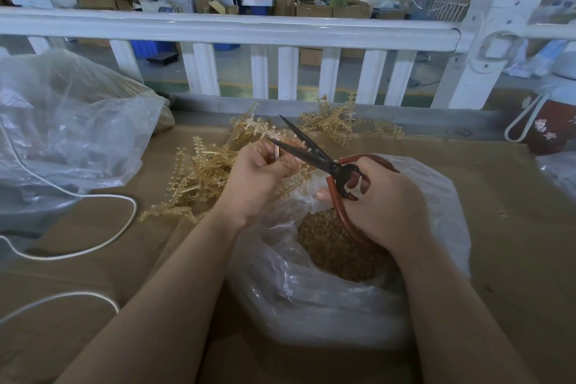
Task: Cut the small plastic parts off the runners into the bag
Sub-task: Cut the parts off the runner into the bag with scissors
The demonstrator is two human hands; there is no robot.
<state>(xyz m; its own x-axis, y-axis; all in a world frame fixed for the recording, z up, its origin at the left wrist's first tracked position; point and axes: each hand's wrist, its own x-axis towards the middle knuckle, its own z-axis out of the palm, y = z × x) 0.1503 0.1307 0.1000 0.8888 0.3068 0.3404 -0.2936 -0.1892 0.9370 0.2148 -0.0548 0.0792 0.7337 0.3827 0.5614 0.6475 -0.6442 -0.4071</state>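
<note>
My left hand [260,179] pinches a translucent amber runner [280,151] with small parts along its edges, holding it over the bag's far rim. My right hand [385,199] grips black scissors [307,146] by their red loop handles. The blades stand apart, with the runner between them near my left fingertips. Below both hands sits a clear plastic bag [311,296], its mouth open, holding a heap of small amber parts [333,243]. A pile of more amber runners [199,178] lies on the cardboard just left of my left hand.
More runners [336,121] lie by the table's far edge. A large crumpled clear bag [71,121] fills the left side. A white cord [103,237] loops across the cardboard surface. A white railing [237,28] runs behind the table. A red flask [548,131] stands at the right.
</note>
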